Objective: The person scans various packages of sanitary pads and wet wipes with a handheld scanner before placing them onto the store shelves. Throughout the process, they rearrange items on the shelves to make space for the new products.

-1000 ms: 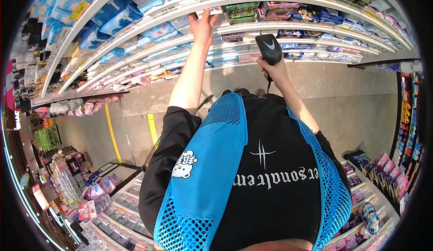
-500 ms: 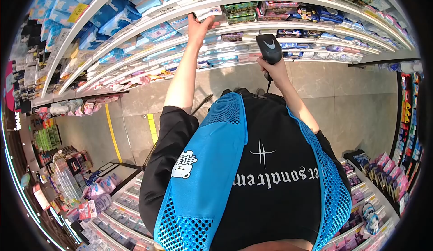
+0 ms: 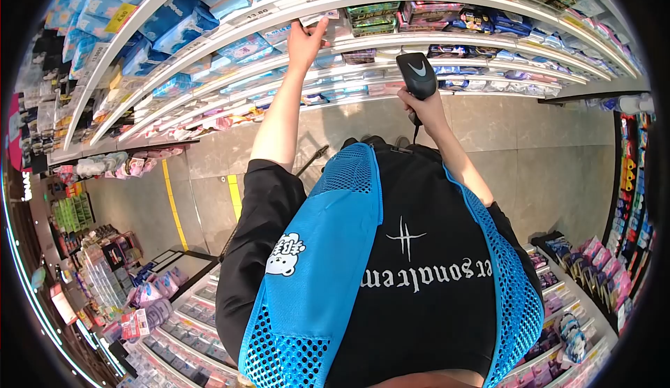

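Note:
My left hand (image 3: 306, 45) reaches up into the shelf just under the 11.80 price strip. Its thumb and fingers are round the near end of a white packet (image 3: 321, 18); the far fingertips are partly hidden by the shelf edge. Light-blue packs (image 3: 249, 48) lie to the left of this hand, and green-and-black boxes (image 3: 373, 17) to its right. In my right hand (image 3: 427, 109) is a black barcode scanner (image 3: 417, 75), held by its handle with the head pointing at the shelves. A cable hangs from the handle's lower end.
Tiered white shelves (image 3: 488, 35) full of packs curve across the front. Grey tiled floor (image 3: 488, 123) with yellow tape (image 3: 236, 196) lies below. Behind me stands a lower display rack (image 3: 195, 325). More hanging goods (image 3: 628, 172) line the far right.
My left hand has shifted slightly to the left, and its thumb has come up in front of the white packet. The right hand and scanner have stayed put.

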Demonstrator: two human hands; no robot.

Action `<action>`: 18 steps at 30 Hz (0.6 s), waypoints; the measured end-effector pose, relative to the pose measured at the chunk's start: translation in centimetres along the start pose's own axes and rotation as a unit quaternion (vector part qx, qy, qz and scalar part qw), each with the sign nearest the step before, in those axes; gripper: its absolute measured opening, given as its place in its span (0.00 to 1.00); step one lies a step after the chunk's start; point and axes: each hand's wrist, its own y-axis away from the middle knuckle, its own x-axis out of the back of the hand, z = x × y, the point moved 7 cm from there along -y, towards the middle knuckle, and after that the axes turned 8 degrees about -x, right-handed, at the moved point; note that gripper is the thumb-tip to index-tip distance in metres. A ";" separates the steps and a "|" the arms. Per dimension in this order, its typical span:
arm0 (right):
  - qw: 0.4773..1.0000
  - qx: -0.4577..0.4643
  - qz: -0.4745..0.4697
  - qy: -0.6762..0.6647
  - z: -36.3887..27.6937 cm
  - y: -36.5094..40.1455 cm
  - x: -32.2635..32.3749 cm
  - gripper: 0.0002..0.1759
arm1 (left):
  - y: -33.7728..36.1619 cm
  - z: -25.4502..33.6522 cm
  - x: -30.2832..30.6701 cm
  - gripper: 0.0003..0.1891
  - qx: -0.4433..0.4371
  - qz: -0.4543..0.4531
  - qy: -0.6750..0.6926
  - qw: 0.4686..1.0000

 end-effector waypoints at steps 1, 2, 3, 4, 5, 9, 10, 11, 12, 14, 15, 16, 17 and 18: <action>1.000 0.000 0.000 -0.002 0.0 0.0 0.0 0.09 | 0.0 0.0 -0.1 0.34 -0.002 0.005 -0.002 1.000; 1.000 -0.001 -0.001 -0.003 0.0 0.1 0.0 0.09 | -0.1 -0.1 -0.1 0.34 -0.004 0.010 -0.003 1.000; 1.000 -0.001 -0.001 -0.005 -0.1 0.1 0.0 0.10 | -0.1 -0.1 -0.2 0.35 -0.006 0.015 -0.005 1.000; 1.000 0.000 0.002 -0.004 -0.2 0.2 0.0 0.10 | 0.0 0.0 -0.2 0.34 -0.008 0.022 -0.008 1.000; 1.000 0.001 0.005 -0.004 -0.3 0.3 -0.1 0.10 | 0.0 0.0 -0.3 0.34 -0.009 0.029 -0.011 0.999; 1.000 0.000 -0.003 -0.002 0.0 0.1 0.1 0.10 | -0.2 -0.1 -0.5 0.33 -0.008 0.048 -0.027 0.998; 1.000 0.000 -0.001 -0.001 0.0 0.1 0.1 0.10 | -0.3 -0.1 -0.5 0.33 -0.013 0.048 -0.026 0.998; 1.000 0.000 0.000 0.000 -0.1 0.1 0.1 0.10 | -0.3 -0.1 -0.5 0.33 -0.017 0.049 -0.025 0.998; 1.000 0.000 0.001 0.001 -0.1 0.2 0.1 0.10 | -0.3 -0.1 -0.5 0.33 -0.022 0.049 -0.024 0.998; 1.000 0.004 0.006 -0.003 -0.4 0.3 0.0 0.10 | -0.2 0.1 -0.5 0.33 -0.025 0.052 -0.022 0.998; 1.000 0.006 0.008 -0.004 -0.6 0.4 0.0 0.10 | -0.1 0.2 -0.5 0.33 -0.026 0.053 -0.021 0.998; 1.000 0.005 0.008 -0.004 -0.5 0.4 0.0 0.10 | 0.1 0.6 -0.5 0.33 -0.033 0.054 -0.015 0.998; 1.000 0.005 0.009 -0.004 -0.5 0.4 0.0 0.10 | 0.2 1.0 -0.4 0.34 -0.039 0.054 -0.009 0.998; 1.000 0.004 0.009 -0.003 -0.5 0.4 0.0 0.10 | 0.3 1.3 -0.4 0.34 -0.046 0.055 -0.003 0.997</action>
